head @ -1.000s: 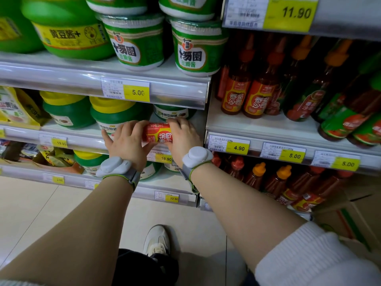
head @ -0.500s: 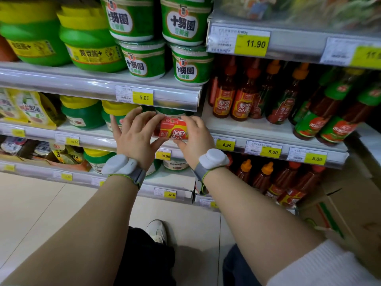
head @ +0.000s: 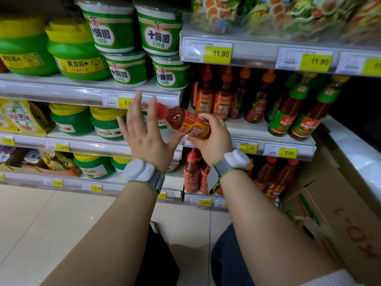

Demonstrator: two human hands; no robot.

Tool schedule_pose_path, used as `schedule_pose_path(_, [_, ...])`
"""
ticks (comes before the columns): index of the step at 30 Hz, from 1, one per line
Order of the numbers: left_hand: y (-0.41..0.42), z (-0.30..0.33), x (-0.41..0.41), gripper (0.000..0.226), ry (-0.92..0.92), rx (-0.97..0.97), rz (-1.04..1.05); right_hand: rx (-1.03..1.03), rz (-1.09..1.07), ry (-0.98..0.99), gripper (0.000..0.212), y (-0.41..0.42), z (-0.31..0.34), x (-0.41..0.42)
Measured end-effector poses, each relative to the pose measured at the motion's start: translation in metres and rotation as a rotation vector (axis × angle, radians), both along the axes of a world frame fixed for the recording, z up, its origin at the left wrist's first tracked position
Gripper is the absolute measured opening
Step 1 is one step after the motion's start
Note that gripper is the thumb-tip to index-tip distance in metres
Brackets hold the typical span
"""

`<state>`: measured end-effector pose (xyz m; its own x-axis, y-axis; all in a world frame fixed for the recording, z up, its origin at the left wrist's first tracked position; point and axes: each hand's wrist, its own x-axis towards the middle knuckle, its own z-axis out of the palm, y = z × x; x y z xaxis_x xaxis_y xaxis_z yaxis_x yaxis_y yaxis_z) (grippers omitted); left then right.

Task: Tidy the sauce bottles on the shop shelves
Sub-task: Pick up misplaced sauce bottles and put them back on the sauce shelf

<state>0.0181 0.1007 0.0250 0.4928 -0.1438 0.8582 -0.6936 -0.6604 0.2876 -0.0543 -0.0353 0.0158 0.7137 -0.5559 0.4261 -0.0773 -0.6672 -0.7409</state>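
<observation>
My right hand (head: 213, 139) grips a red ketchup bottle (head: 181, 120) by its labelled lower half. The bottle lies nearly on its side, cap pointing up-left, in front of the shelf edge. My left hand (head: 147, 133) is spread flat with fingers apart, just left of the bottle's neck; its fingers hide the cap. Whether it touches the bottle I cannot tell. Behind the bottle, upright ketchup bottles (head: 214, 98) with red and orange caps stand in a row on the middle right shelf (head: 274, 139). Green-labelled sauce bottles (head: 299, 112) stand further right.
Green tubs of bean paste (head: 123, 73) fill the left shelves. More red bottles (head: 193, 174) stand on the lowest right shelf. A cardboard box (head: 340, 213) sits on the floor at the right. Yellow price tags line the shelf edges.
The bottle has come off the left shelf, up and to the right. My left hand has let go of it and spread open. The camera view has risen.
</observation>
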Motion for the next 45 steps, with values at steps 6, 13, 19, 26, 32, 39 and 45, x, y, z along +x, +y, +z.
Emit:
schedule_pose_path(6, [-0.021,-0.008,-0.007,0.115,0.25,-0.075,-0.107,0.038,-0.03,0.026,0.064,-0.011,-0.005,0.0])
schedule_pose_path(13, [-0.039,-0.009,-0.013,0.114,0.421,-0.18,-0.241,0.006,-0.084,-0.015,0.062,-0.026,-0.013,0.004])
schedule_pose_path(19, [-0.057,-0.007,-0.013,0.091,0.384,-0.257,-0.304,-0.022,-0.192,-0.029,0.061,-0.039,-0.018,0.009])
schedule_pose_path(26, [-0.073,-0.003,-0.005,0.079,0.401,-0.338,-0.331,-0.074,-0.271,0.017,0.061,-0.041,-0.016,0.018])
schedule_pose_path(32, [-0.087,0.004,0.007,0.078,0.39,-0.339,-0.412,-0.011,-0.334,0.028,0.063,-0.039,-0.017,0.029])
schedule_pose_path(39, [-0.098,0.005,0.019,0.056,0.474,-0.385,-0.503,0.075,-0.349,0.073,0.058,-0.04,-0.019,0.037])
schedule_pose_path(45, [-0.099,0.011,0.022,0.045,0.487,-0.323,-0.479,0.059,-0.307,0.145,0.046,-0.042,-0.014,0.039])
